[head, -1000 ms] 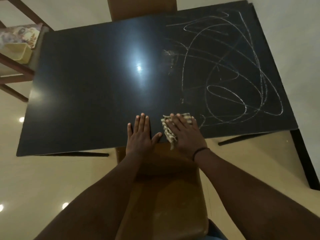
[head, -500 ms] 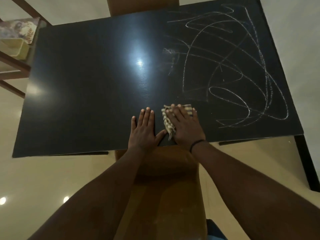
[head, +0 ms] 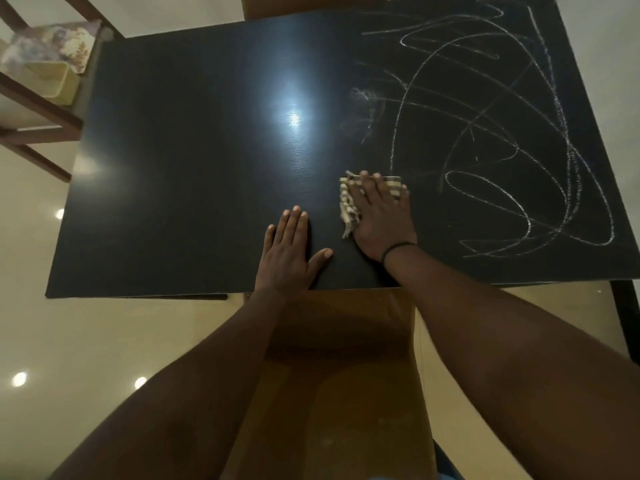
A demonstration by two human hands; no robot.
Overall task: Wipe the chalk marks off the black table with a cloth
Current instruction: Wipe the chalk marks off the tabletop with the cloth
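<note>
The black table (head: 180, 174) fills the upper view. White chalk marks (head: 502, 140) loop over its right half, with a smudged patch near the middle. A striped beige cloth (head: 348, 209) lies near the front edge. My right hand (head: 381, 216) presses flat on the cloth with straight fingers; a dark band sits on that wrist. My left hand (head: 291, 251) rests flat on bare table just left of the cloth, fingers straight and thumb spread.
A brown chair seat (head: 346, 393) stands under my arms at the table's front edge. Another chair back (head: 311, 5) shows at the far edge. A wooden shelf (head: 38, 109) with a yellow box stands at the left. The floor is glossy beige.
My right hand has slid the cloth away from me and a little to the right, toward the chalk loops. The left hand has stayed flat near the front edge.
</note>
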